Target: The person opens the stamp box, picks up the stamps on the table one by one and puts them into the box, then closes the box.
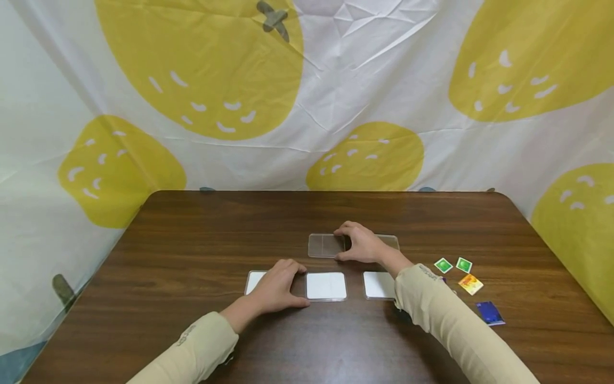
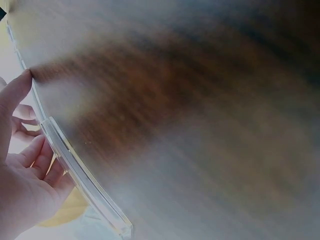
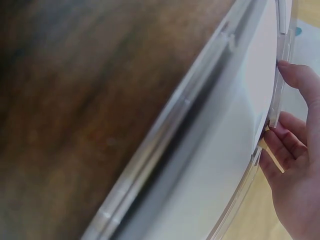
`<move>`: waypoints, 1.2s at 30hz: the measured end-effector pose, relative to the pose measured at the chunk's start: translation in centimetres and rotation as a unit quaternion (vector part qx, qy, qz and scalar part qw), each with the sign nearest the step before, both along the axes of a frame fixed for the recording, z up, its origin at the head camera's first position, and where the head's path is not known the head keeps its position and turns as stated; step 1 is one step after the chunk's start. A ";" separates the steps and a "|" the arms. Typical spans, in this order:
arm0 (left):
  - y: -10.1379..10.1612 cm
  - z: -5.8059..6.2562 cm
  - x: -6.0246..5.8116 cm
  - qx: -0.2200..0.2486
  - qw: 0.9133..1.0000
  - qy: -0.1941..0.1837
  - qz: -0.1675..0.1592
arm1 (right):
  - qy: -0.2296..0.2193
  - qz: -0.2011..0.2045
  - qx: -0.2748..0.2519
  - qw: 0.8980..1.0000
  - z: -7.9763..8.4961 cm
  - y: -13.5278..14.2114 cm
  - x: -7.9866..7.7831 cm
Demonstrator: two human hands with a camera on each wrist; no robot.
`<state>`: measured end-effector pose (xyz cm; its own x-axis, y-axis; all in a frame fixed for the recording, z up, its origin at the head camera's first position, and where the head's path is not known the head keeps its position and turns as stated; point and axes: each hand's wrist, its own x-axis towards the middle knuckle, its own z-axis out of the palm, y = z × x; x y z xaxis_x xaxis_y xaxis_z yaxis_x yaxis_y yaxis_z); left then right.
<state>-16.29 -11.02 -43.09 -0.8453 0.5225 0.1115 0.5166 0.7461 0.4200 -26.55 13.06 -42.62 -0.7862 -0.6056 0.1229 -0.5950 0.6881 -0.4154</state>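
Note:
Three shallow clear plastic cases with white faces lie in a row: a left one, a middle one and a right one partly hidden by the right sleeve. My left hand reaches over the left case, its thumb and fingers pinching the middle case's left end. Behind the row lie two clear plastic lids, a left one and a right one mostly hidden behind the hand. With thumb and fingers at its front and back edges, my right hand grips the left lid's right end.
Two small green squares, an orange square and a dark blue packet lie on the right of the brown wooden table. Another small blue piece is partly covered by the right sleeve. A lemon-print cloth hangs behind.

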 end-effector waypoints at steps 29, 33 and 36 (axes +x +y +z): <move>-3.1 0.9 0.2 0.036 0.998 0.049 0.009 | -0.035 0.010 -0.086 0.996 1.1 0.2 2.0; -4.6 1.2 0.5 0.023 0.998 0.044 0.029 | -0.031 0.019 -0.097 0.995 1.2 -0.3 2.9; -5.9 1.3 0.7 0.014 0.998 0.035 0.045 | -0.029 0.021 -0.100 0.994 1.4 -0.9 3.5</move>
<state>-15.62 -16.93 -41.78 -0.8782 0.4413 0.1845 0.4770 0.7791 0.4068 -23.08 12.19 -41.26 -0.7694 -0.6066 0.1999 -0.5931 0.5624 -0.5761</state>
